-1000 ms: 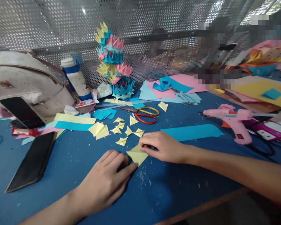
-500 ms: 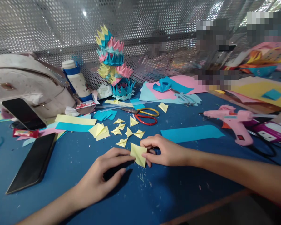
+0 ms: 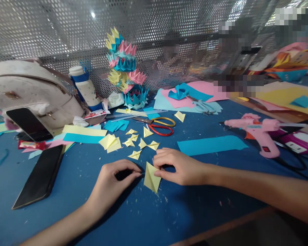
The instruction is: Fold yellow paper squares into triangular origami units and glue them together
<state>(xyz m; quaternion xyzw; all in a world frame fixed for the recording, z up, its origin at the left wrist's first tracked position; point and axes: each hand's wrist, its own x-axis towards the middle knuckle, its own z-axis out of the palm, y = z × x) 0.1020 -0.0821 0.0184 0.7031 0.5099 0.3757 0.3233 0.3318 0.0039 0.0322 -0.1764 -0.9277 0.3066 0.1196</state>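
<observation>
A small yellow paper square [image 3: 151, 177] with a crease down its middle stands on one corner, tilted up from the blue table. My right hand [image 3: 178, 166] pinches its right edge between thumb and fingers. Just left of the paper is my left hand [image 3: 118, 177], its thumb and index fingertips drawn together with nothing visible in them and a narrow gap to the paper. Beyond both hands lie several small folded yellow paper pieces [image 3: 135, 154] and a stack of yellow paper squares [image 3: 110, 142].
Scissors [image 3: 160, 125] with red and yellow handles lie behind the folded pieces. A blue paper strip [image 3: 212, 145] and a pink glue gun [image 3: 261, 131] are at right. Left are a dark phone [image 3: 39, 179], a backpack [image 3: 33, 92] and a bottle [image 3: 84, 87]. A paper tower [image 3: 125, 68] stands behind.
The yellow square has turned and tipped up, showing its crease. My left hand has come off its left edge, thumb and index finger closing together. My right hand keeps its pinch.
</observation>
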